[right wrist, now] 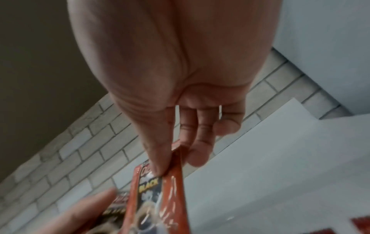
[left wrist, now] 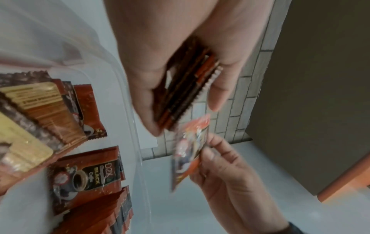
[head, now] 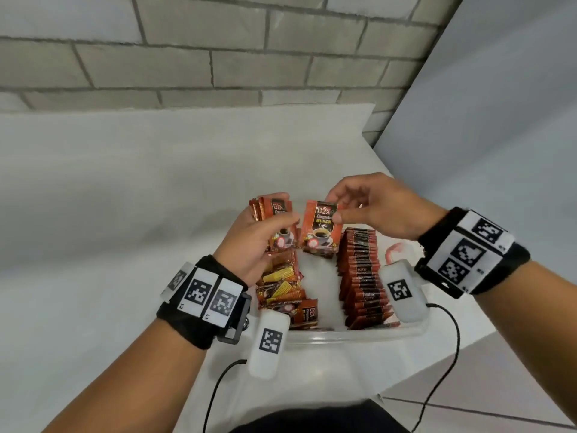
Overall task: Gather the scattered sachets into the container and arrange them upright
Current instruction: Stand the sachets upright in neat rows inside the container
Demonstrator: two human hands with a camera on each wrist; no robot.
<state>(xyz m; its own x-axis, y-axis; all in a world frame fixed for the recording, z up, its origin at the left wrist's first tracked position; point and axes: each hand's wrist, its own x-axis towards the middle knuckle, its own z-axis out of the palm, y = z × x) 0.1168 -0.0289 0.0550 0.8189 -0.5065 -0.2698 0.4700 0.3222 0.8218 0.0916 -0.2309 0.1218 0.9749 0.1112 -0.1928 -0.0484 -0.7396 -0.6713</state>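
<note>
My left hand grips a small stack of orange-brown coffee sachets above the clear plastic container; the stack's edges show between thumb and fingers. My right hand pinches a single sachet by its top corner, hanging upright just right of the stack; the same single sachet shows under my thumb. Inside the container a long row of sachets stands upright on the right. Loose sachets lie flat in a heap on the left.
The container sits on a white table near its right front corner. A grey brick wall runs behind, a pale panel stands at the right. Cables hang from both wrist devices. Tiled floor shows beyond the table edge.
</note>
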